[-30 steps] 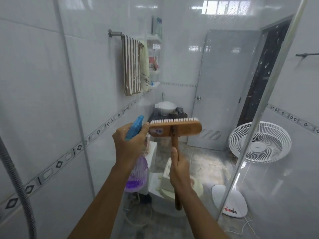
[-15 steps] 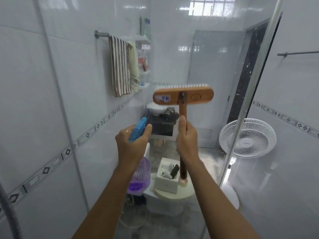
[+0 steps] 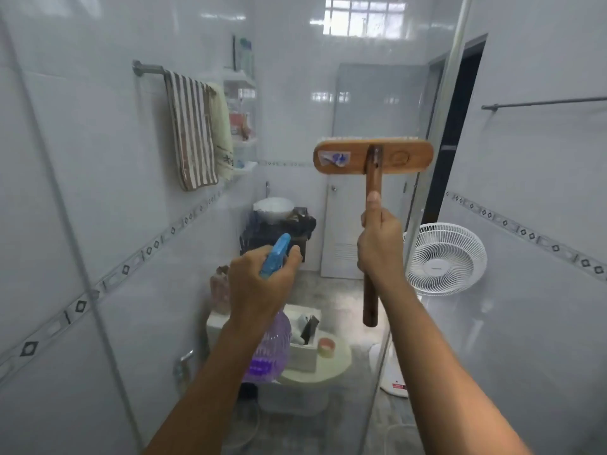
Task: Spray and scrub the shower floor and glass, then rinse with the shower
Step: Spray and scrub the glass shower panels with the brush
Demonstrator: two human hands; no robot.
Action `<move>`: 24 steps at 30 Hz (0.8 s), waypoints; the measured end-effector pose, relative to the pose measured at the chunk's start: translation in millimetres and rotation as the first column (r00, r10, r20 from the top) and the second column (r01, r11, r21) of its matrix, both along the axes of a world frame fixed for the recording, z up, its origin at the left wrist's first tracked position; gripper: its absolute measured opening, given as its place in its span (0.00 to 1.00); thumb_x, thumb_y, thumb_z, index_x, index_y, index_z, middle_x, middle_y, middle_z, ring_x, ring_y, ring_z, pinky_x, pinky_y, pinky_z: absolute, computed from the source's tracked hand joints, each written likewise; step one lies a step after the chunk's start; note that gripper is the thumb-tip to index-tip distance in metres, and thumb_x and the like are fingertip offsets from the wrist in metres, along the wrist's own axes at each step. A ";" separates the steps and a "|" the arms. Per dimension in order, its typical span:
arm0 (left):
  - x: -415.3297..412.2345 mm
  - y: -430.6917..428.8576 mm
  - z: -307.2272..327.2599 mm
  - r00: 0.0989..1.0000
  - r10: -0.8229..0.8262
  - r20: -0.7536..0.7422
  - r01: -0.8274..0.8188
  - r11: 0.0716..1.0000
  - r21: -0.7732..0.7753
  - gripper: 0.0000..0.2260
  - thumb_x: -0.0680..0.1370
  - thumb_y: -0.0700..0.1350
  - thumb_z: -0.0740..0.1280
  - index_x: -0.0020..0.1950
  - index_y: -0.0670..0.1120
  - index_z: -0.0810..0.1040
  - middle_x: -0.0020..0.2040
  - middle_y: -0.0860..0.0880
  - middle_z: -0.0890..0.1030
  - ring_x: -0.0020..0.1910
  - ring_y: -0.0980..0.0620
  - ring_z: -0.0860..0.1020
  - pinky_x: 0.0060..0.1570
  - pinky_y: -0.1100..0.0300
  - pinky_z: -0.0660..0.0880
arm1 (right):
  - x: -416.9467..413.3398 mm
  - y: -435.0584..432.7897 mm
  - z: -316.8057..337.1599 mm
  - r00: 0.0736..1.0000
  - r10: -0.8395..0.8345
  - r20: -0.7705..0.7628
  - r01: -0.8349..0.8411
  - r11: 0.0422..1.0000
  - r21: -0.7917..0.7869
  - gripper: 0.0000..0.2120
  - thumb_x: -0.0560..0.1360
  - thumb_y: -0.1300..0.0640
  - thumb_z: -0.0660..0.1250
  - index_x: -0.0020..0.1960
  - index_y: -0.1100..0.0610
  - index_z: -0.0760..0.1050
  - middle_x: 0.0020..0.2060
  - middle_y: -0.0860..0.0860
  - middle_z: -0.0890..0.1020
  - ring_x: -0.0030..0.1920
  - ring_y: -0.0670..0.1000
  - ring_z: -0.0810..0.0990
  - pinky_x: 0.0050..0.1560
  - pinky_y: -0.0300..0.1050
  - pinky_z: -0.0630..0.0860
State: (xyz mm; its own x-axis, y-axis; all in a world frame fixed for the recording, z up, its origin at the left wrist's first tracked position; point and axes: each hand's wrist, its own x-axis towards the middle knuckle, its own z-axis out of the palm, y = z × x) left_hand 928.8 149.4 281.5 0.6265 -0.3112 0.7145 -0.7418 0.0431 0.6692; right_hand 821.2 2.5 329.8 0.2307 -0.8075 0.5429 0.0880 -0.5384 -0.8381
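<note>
Gripping the dark wooden handle, the right hand [image 3: 381, 247] holds the scrub brush [image 3: 372, 157] upright in the head view. Its fingers are wrapped round the shaft and the thumb lies up along it. The brush's tan head sits crosswise above the hand, with the bristles turned away toward the shower glass [image 3: 295, 103]; whether they touch the pane I cannot tell. Lower and to the left, the left hand [image 3: 259, 284] is curled round the blue trigger head of the purple spray bottle [image 3: 269, 353], whose body hangs below the wrist. Beyond are a striped towel [image 3: 192, 129] on a wall rail, a grey door [image 3: 377, 103] and a white fan [image 3: 445, 259] at the right.
</note>
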 end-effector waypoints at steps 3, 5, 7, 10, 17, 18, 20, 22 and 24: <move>-12.0 -14.5 3.9 0.995 -0.063 -0.081 0.066 0.997 0.029 0.15 0.76 0.48 0.74 0.32 0.55 0.73 0.26 0.55 0.73 0.27 0.56 0.75 0.24 0.69 0.70 | -12.5 -16.2 31.2 0.999 0.026 0.034 -0.026 1.000 -0.006 0.25 0.81 0.34 0.54 0.36 0.52 0.66 0.25 0.47 0.65 0.27 0.51 0.66 0.28 0.47 0.66; -22.4 -22.3 7.7 0.986 -0.068 -0.153 0.078 0.995 0.059 0.16 0.76 0.47 0.74 0.30 0.53 0.73 0.26 0.50 0.73 0.26 0.59 0.74 0.22 0.71 0.69 | -18.6 -23.4 36.3 0.999 0.050 0.014 -0.050 0.999 -0.017 0.26 0.79 0.32 0.54 0.35 0.52 0.65 0.25 0.46 0.65 0.26 0.51 0.65 0.30 0.47 0.65; -34.0 -28.0 12.0 0.978 -0.084 -0.190 0.098 0.993 0.066 0.16 0.77 0.46 0.73 0.31 0.51 0.73 0.27 0.50 0.72 0.25 0.63 0.74 0.24 0.74 0.68 | -23.9 -27.9 34.7 0.998 0.063 -0.019 -0.063 0.998 -0.025 0.26 0.79 0.31 0.54 0.34 0.52 0.64 0.24 0.45 0.64 0.26 0.49 0.65 0.30 0.46 0.64; -44.3 -34.1 18.7 0.971 -0.132 -0.199 0.140 0.990 0.029 0.15 0.77 0.45 0.74 0.32 0.52 0.73 0.27 0.52 0.72 0.25 0.64 0.75 0.25 0.74 0.70 | -30.6 -32.4 30.8 0.995 0.083 -0.057 -0.085 0.996 -0.029 0.26 0.79 0.31 0.54 0.34 0.51 0.65 0.25 0.44 0.65 0.25 0.47 0.64 0.30 0.44 0.64; -50.6 -49.5 15.5 0.969 -0.121 -0.216 0.118 0.993 -0.023 0.13 0.74 0.48 0.76 0.33 0.54 0.76 0.29 0.47 0.77 0.26 0.56 0.75 0.25 0.69 0.72 | -38.9 -34.3 30.6 0.985 0.146 -0.090 -0.152 0.987 -0.059 0.24 0.81 0.35 0.54 0.35 0.50 0.66 0.26 0.45 0.66 0.26 0.46 0.66 0.31 0.45 0.66; -49.5 -51.6 13.4 0.971 -0.120 -0.205 0.114 0.993 -0.039 0.11 0.74 0.49 0.76 0.34 0.53 0.77 0.30 0.46 0.79 0.26 0.53 0.77 0.25 0.68 0.73 | -41.0 -35.8 29.8 0.983 0.153 -0.099 -0.159 0.985 -0.060 0.24 0.81 0.35 0.53 0.35 0.51 0.67 0.26 0.45 0.67 0.27 0.46 0.66 0.31 0.45 0.66; -48.1 -52.2 12.4 0.976 -0.136 -0.168 0.129 0.990 -0.052 0.09 0.73 0.52 0.75 0.37 0.54 0.78 0.30 0.49 0.78 0.28 0.53 0.78 0.27 0.68 0.75 | -43.7 -37.1 26.9 0.981 0.155 -0.119 -0.164 0.984 -0.068 0.24 0.82 0.36 0.53 0.35 0.51 0.67 0.27 0.46 0.68 0.27 0.45 0.67 0.32 0.45 0.67; -54.6 -53.3 15.7 0.980 -0.142 -0.143 0.140 0.990 -0.024 0.09 0.72 0.53 0.75 0.37 0.56 0.76 0.30 0.54 0.76 0.28 0.58 0.77 0.29 0.70 0.74 | -45.2 -35.4 24.2 0.979 0.158 -0.132 -0.168 0.983 -0.069 0.24 0.82 0.37 0.53 0.35 0.51 0.68 0.27 0.46 0.68 0.27 0.44 0.67 0.31 0.43 0.67; -66.2 -57.4 18.2 0.987 -0.083 -0.138 0.082 0.997 -0.011 0.13 0.73 0.52 0.76 0.34 0.57 0.74 0.27 0.55 0.74 0.27 0.62 0.76 0.27 0.72 0.72 | -47.0 -34.9 22.5 0.973 0.173 -0.151 -0.184 0.981 -0.063 0.23 0.82 0.38 0.53 0.36 0.51 0.68 0.28 0.46 0.69 0.28 0.44 0.68 0.32 0.40 0.67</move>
State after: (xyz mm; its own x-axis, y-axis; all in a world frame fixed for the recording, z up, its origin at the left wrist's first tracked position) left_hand 862.7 92.0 299.7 0.6914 -0.3627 0.6248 -0.6362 0.1041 0.7645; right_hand 774.2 -32.4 352.3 0.4475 -0.7039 0.5516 0.0695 -0.5875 -0.8062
